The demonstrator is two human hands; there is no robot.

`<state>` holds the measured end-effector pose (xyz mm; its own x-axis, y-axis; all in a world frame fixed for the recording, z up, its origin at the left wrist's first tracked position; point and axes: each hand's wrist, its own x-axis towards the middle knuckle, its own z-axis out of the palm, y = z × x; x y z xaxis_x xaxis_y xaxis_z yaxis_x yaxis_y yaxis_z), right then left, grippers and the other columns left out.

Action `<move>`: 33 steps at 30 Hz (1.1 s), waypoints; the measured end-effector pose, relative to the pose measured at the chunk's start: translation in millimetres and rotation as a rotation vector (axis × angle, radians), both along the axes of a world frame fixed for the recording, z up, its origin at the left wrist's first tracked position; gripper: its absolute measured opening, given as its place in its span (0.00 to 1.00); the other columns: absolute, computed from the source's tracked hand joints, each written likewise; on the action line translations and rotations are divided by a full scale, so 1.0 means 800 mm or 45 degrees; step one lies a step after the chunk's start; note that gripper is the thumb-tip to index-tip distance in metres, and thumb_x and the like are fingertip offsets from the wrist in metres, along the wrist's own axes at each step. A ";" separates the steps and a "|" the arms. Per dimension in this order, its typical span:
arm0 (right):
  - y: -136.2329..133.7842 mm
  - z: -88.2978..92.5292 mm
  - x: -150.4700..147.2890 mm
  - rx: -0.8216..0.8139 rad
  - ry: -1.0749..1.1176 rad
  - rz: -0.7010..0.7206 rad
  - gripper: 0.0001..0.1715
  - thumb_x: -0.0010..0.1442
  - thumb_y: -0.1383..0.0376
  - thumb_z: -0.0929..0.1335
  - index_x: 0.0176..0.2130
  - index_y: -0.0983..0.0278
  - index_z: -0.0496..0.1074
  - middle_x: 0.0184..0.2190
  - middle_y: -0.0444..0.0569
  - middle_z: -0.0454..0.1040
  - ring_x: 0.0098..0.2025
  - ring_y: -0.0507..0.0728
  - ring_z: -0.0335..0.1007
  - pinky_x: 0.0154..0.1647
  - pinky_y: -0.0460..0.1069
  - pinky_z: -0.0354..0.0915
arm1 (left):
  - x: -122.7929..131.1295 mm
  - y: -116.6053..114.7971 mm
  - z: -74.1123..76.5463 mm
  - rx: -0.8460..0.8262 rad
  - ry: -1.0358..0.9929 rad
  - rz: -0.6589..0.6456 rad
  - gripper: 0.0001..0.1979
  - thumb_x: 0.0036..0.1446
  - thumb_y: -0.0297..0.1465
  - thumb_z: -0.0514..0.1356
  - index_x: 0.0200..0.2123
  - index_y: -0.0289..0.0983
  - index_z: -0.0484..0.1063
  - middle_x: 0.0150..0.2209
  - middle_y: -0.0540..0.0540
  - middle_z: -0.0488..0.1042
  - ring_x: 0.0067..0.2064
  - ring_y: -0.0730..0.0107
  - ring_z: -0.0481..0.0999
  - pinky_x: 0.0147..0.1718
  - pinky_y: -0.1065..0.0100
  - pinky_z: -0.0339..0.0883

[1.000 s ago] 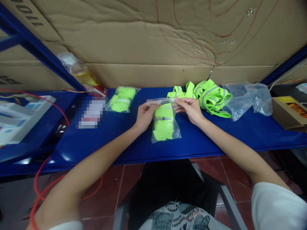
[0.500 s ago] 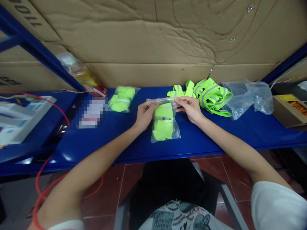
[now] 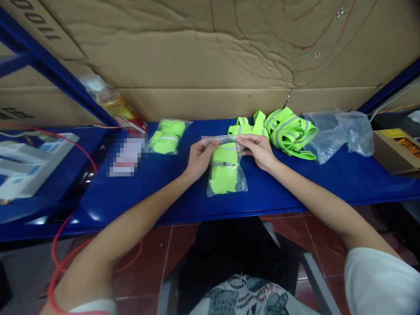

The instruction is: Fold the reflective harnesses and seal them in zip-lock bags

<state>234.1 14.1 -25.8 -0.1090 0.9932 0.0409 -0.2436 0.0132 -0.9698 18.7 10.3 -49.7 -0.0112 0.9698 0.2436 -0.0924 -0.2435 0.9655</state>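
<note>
A clear zip bag (image 3: 242,181) with a folded neon-yellow reflective strap (image 3: 223,175) inside is held upright over the blue table, its zip edge at the top. My left hand (image 3: 199,158) pinches the bag's upper left corner, thumb in front. At the upper right corner, my right hand (image 3: 257,151) grips the same edge between thumb and fingers. Just behind my right hand lies a loose pile of neon-yellow straps (image 3: 288,131) with grey stripes. A second filled zip bag (image 3: 169,136) rests to the left, apart from my hands.
Clear plastic bags (image 3: 341,133) lie right of the strap pile, beside an open cardboard box (image 3: 395,153). On the left stand a bottle (image 3: 113,100) and a blurred-out label (image 3: 127,155). A red hose (image 3: 54,253) hangs at the table's left. Cardboard (image 3: 197,61) backs the blue table (image 3: 183,205).
My right hand has slid slightly left along the bag's top edge, nearer my left hand. The view has shifted a little; both hands keep hold of the bag.
</note>
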 end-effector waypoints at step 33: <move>0.006 -0.011 0.001 -0.019 -0.050 -0.073 0.22 0.44 0.48 0.86 0.34 0.59 0.86 0.33 0.47 0.85 0.32 0.55 0.79 0.32 0.50 0.76 | -0.004 0.003 0.010 -0.131 -0.151 0.031 0.21 0.48 0.47 0.79 0.29 0.36 0.80 0.32 0.48 0.78 0.30 0.73 0.76 0.22 0.72 0.77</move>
<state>234.9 18.8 -34.4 -0.0534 0.9983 0.0228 -0.2048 0.0114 -0.9787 15.4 12.9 -41.9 -0.0579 0.9887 0.1386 -0.2021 -0.1475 0.9682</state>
